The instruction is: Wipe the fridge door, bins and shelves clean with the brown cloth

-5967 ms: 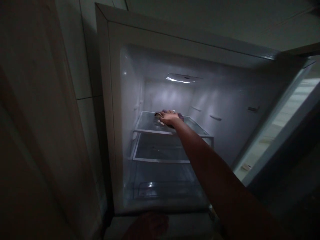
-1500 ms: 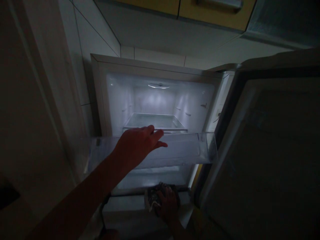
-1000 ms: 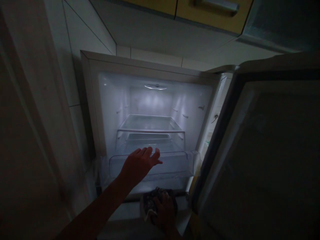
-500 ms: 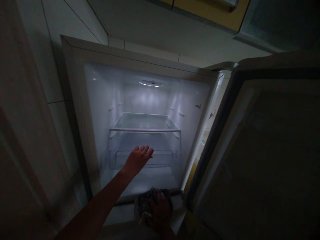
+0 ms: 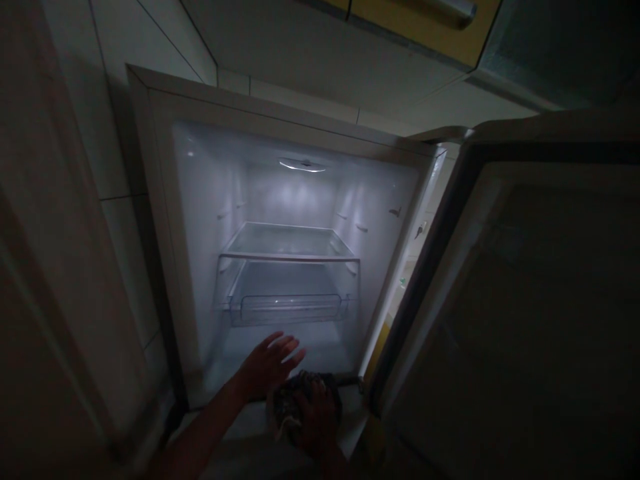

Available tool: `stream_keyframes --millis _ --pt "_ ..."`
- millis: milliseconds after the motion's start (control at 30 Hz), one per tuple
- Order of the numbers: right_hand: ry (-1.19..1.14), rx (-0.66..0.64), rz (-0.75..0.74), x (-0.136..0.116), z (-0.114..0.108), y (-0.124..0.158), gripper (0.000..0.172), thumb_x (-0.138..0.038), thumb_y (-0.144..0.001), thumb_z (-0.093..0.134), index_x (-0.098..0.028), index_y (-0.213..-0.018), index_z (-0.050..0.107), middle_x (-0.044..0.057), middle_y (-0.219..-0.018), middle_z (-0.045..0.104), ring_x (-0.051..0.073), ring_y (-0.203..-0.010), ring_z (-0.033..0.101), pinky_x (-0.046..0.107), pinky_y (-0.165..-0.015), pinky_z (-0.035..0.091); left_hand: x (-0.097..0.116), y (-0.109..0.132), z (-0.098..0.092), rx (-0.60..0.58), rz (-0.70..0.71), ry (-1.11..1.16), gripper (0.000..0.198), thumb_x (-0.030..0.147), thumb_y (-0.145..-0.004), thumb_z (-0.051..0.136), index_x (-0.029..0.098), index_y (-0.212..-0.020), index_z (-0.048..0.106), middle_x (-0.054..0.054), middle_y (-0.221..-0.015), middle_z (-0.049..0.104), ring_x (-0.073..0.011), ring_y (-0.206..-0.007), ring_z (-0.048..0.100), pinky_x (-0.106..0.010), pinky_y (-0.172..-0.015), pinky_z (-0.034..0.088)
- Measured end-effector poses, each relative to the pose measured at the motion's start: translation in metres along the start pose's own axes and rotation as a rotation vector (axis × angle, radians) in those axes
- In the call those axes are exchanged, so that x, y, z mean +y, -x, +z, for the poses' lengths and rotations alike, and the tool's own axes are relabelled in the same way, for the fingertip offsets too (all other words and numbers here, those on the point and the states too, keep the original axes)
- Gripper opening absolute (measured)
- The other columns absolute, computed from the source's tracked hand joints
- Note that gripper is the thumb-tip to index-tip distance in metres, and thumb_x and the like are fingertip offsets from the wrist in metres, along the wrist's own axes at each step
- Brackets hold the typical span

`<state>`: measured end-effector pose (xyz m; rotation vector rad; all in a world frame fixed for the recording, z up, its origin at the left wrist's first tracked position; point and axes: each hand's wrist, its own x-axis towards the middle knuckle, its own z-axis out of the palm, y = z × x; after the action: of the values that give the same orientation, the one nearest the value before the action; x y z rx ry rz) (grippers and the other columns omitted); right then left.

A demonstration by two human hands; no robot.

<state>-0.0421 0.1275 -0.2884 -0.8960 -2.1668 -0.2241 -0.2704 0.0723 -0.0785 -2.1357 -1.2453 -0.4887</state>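
In front of me stands a lit refrigerator (image 5: 165,200) with its door swung out to the right. My left hand (image 5: 273,362) is in the air before the lower part of the compartment, fingers apart and holding nothing. Below and to the right, my right hand (image 5: 317,417) grips a dark, patterned cloth (image 5: 287,400) at the fridge's bottom front edge. A clear drawer (image 5: 290,307) sits beneath the glass shelf (image 5: 295,241), beyond my left hand. Dim light hides the fine detail of the cloth and of my right fingers.
The open refrigerator door (image 5: 530,293) fills the right side. A yellow cabinet (image 5: 425,27) with a metal handle hangs above. Wall tiles (image 5: 123,240) run close along the fridge's left side. A lamp (image 5: 301,165) glows at the compartment's top.
My left hand has drawn back and down from the clear drawer, and its fingers have spread. The drawer now sits farther back. My right hand stays on the cloth in about the same place.
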Motion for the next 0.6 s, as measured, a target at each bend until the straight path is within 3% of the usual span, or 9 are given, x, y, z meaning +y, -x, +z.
stream_keyframes --millis 133,233,367,433,500,600 --pt "-0.011 -0.203 -0.01 0.0 -0.017 -0.008 0.066 -0.083 -0.091 0.064 -0.036 -0.134 0.08 0.013 -0.15 0.07 0.041 -0.138 0.062 0.061 -0.118 0.048 0.021 0.108 0.022 -0.157 -0.187 0.016 0.054 0.024 -0.107 0.058 0.04 -0.159 0.062 0.0 -0.16 0.068 -0.0216 -0.145 0.065 -0.04 -0.129 0.048" --pt "-0.079 -0.347 0.026 -0.002 -0.037 -0.027 0.063 -0.079 -0.09 0.07 -0.035 -0.133 0.081 0.013 -0.15 0.07 0.042 -0.139 0.062 0.061 -0.118 0.048 0.025 0.154 0.022 -0.267 -0.235 -0.009 0.067 0.021 -0.105 0.052 0.043 -0.168 0.051 0.002 -0.173 0.054 -0.0235 -0.155 0.058 -0.041 -0.129 0.047" --pt "-0.21 -0.341 0.125 -0.002 -0.061 -0.077 0.041 -0.053 -0.104 0.057 -0.031 -0.131 0.079 0.01 -0.144 0.072 0.03 -0.129 0.068 0.045 -0.112 0.054 0.025 0.162 0.021 -0.241 -0.204 -0.04 0.07 0.02 -0.103 0.054 0.042 -0.169 0.049 0.0 -0.176 0.05 -0.0241 -0.157 0.055 -0.042 -0.13 0.046" --pt "-0.104 -0.298 0.27 0.001 -0.067 -0.109 0.041 -0.041 -0.108 0.048 -0.028 -0.136 0.076 0.012 -0.148 0.069 0.028 -0.131 0.067 0.042 -0.113 0.053 0.026 0.158 0.022 -0.21 -0.186 -0.051 0.069 0.018 -0.102 0.055 0.041 -0.168 0.051 0.0 -0.175 0.052 -0.0236 -0.157 0.056 -0.042 -0.129 0.047" --pt "0.068 -0.309 0.399 0.003 -0.065 -0.14 0.043 -0.039 -0.107 0.05 -0.025 -0.141 0.073 0.017 -0.151 0.066 0.033 -0.136 0.064 0.047 -0.113 0.052 0.027 0.156 0.023 -0.19 -0.189 -0.059 0.07 0.015 -0.1 0.055 0.039 -0.166 0.053 0.0 -0.174 0.053 -0.0232 -0.156 0.056 -0.041 -0.129 0.047" --pt "0.171 -0.387 0.442 0.003 -0.044 -0.178 0.041 -0.039 -0.101 0.059 -0.02 -0.133 0.077 0.023 -0.138 0.071 0.039 -0.127 0.068 0.055 -0.103 0.054 0.029 0.157 0.024 -0.189 -0.205 -0.06 0.08 0.01 -0.095 0.052 0.032 -0.172 0.046 -0.001 -0.176 0.049 -0.0225 -0.157 0.055 -0.041 -0.131 0.046"
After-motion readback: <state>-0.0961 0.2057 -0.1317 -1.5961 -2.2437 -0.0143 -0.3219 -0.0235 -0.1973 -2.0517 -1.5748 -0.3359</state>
